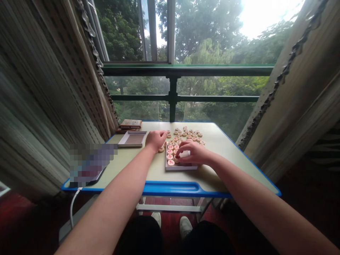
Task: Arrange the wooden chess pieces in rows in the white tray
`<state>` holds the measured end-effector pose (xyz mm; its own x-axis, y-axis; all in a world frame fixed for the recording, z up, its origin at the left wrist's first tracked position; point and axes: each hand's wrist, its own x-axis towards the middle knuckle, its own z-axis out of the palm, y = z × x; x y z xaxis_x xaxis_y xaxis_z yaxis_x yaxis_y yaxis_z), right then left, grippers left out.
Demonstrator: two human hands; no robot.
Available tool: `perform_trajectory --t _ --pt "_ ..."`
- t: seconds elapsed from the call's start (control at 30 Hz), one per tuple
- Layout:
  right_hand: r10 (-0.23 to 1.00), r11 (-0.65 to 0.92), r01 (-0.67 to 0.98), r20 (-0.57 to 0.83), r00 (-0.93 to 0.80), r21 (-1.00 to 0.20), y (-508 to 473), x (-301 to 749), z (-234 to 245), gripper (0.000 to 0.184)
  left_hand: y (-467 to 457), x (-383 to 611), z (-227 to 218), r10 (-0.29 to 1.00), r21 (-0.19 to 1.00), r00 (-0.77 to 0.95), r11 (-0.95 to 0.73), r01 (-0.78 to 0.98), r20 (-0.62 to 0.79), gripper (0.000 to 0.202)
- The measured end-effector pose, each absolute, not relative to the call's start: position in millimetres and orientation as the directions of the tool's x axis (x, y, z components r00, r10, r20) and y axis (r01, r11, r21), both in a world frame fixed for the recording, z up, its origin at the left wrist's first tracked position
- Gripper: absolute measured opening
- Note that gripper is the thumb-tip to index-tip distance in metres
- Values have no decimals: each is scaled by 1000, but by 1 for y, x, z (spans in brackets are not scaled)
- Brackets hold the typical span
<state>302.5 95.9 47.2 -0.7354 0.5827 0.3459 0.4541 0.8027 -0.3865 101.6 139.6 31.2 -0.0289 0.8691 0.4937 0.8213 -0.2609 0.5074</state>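
Note:
A shallow white box tray (pixel 183 167) lies on the table near its front edge, with several round wooden game pieces (pixel 170 155) lined up in its left part. My right hand (pixel 192 152) rests over the tray, fingers curled and pinching a piece at the row's lower end. My left hand (pixel 156 139) lies just left of the tray, fingers bent over loose pieces on the table; what it holds is hidden. More wooden pieces (pixel 189 134) lie scattered behind the tray.
An empty box lid (pixel 132 139) sits at the back left, with a brown patterned box (pixel 130 124) behind it. A blurred device (pixel 89 166) with a white cable lies at the table's left front corner. Curtains flank the table (pixel 225 148); a window railing stands behind.

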Motion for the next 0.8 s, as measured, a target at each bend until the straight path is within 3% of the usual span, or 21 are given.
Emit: perform_trajectory --t 0.17,0.3,0.37,0.47,0.67,0.8 --pt "606 775 445 327 -725 -449 96 304 49 15 144 95 33 841 644 -204 -204 737 500 42" --pt "691 705 489 342 -637 -514 100 309 54 17 149 87 35 836 820 -397 -103 563 378 46" --pt "737 668 518 378 -561 -535 105 313 53 16 150 85 35 846 846 -420 -66 528 328 47" --pt "769 639 544 466 -437 -545 119 320 45 17 150 86 34 850 791 -388 -52 610 355 46" --pt "825 534 618 514 -234 -577 144 335 29 17 136 93 32 846 519 -303 38 854 438 46" --pt "821 515 601 553 -141 -612 140 336 32 24 121 99 37 862 475 -313 98 874 398 46"
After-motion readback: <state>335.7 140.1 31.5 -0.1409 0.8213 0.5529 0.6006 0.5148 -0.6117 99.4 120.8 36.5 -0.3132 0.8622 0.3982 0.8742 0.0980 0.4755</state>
